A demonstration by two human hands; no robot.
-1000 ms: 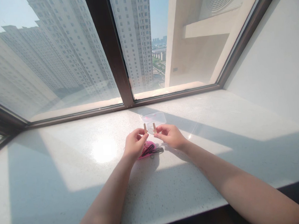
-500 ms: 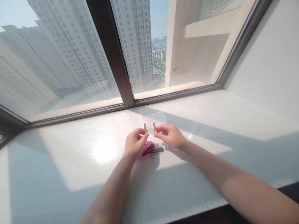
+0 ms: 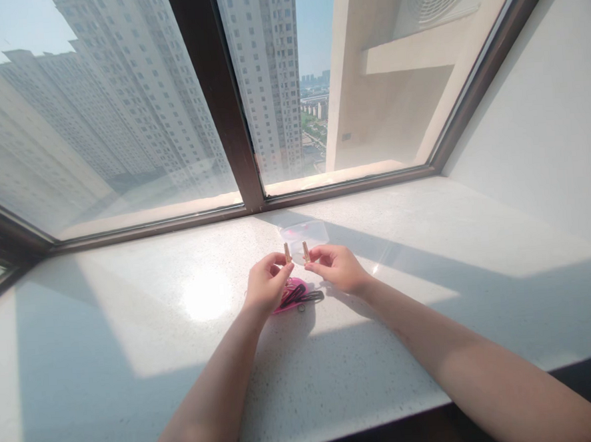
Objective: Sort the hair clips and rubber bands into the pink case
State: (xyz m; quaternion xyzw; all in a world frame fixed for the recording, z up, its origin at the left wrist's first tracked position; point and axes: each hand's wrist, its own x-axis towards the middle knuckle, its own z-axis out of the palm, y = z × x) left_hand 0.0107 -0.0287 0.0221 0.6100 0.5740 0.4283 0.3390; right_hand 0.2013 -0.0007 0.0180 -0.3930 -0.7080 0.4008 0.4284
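Observation:
My left hand (image 3: 268,284) pinches a small gold-coloured hair clip (image 3: 287,252) between thumb and fingers. A matching gold hair clip (image 3: 306,252) stands upright in the pinch of my right hand (image 3: 339,269). The two clips are side by side with a narrow gap between them. Below my left hand lies a pink dish (image 3: 284,308), partly hidden by that hand, holding black hair clips (image 3: 294,295) and some pinkish pieces. One black clip (image 3: 314,296) sticks out past the dish on the right. A small ring (image 3: 301,308) rests just in front of it.
Beyond my hands sits a clear plastic box (image 3: 306,232) with its lid raised and something pink in or behind it. All this rests on a speckled white sill (image 3: 185,388). A dark window frame (image 3: 344,190) borders its far side, and a white wall (image 3: 545,132) its right.

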